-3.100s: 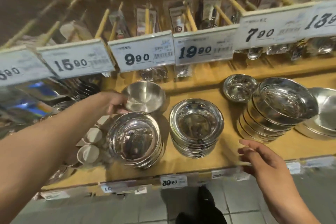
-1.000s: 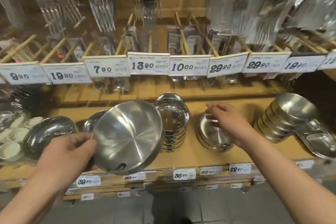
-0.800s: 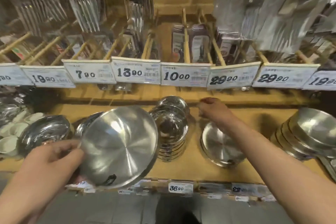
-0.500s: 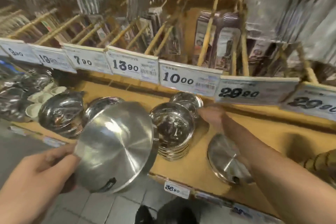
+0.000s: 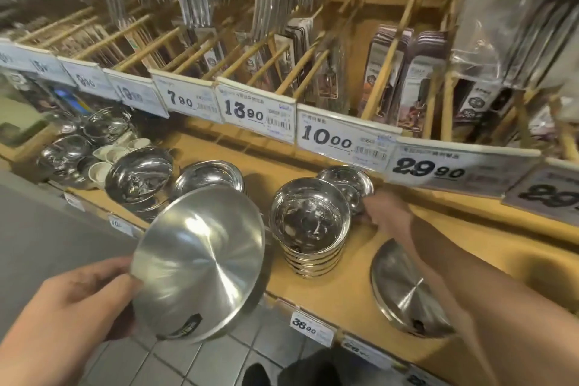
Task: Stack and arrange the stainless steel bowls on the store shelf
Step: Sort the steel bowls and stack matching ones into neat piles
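Observation:
My left hand (image 5: 72,301) grips the rim of a wide steel bowl (image 5: 200,260), tilted with its underside facing me, in front of the shelf edge. My right hand (image 5: 387,213) reaches to the back of the wooden shelf (image 5: 347,288) and touches a small steel bowl (image 5: 344,180) standing behind a stack of several bowls (image 5: 310,222); whether the fingers hold it I cannot tell. An upside-down flat steel bowl (image 5: 404,291) lies under my right forearm. More bowls stand to the left: a stack (image 5: 208,174) and a shiny one (image 5: 139,175).
Price tags such as 10.00 (image 5: 344,138) and 13.90 (image 5: 255,110) hang on the rail above the bowls. Wooden dividers hold packaged cutlery behind. Small white cups (image 5: 108,155) and more steel bowls (image 5: 67,153) sit at the far left. Grey floor tiles lie below.
My view swung right and tilted. My right hand moved from the flat bowl to the small bowl at the back. The left hand keeps the wide bowl, now lower and nearer me.

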The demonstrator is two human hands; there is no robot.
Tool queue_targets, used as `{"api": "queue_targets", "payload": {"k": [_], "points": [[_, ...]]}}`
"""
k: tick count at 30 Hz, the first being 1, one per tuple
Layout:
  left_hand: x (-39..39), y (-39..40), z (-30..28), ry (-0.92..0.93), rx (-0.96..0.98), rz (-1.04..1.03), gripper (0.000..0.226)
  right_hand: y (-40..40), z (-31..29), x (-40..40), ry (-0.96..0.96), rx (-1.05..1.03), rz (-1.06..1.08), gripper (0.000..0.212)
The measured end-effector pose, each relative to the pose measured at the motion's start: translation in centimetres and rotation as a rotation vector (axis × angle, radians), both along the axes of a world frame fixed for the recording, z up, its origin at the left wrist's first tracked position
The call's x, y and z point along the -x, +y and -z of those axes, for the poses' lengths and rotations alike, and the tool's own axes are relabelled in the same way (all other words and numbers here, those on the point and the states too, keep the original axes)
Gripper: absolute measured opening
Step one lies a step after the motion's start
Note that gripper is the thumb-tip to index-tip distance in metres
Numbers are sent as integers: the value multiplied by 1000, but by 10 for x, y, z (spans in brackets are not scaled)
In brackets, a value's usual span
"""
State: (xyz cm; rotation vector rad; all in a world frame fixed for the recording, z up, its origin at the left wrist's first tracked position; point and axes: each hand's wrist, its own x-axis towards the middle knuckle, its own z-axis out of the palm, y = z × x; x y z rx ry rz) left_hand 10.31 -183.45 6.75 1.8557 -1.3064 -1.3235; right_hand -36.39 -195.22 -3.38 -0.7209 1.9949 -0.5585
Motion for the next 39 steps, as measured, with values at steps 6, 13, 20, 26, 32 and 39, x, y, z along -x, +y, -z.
{"api": "queue_targets", "payload": {"k": [6,13,20,26,32,39], "points": [[23,-19,-17,-31,-55,30,53,20,-28,8,-248,85,190,35],[57,-34,-40,115,50,149,20,59,-60,18,-159,185,363,36],[74,-44,-50,175,10,229,22,134,-90,13,-182,303,583,8],[74,-43,-50,217,-104,373,22,194,-103,-13,-446,339,751,11],[61,-49,-51,227,-129,420,19,229,-122,-48,-545,369,774,65],[46,-55,-48,337,-220,407,21,248,-143,-90,-695,414,761,29]]}}
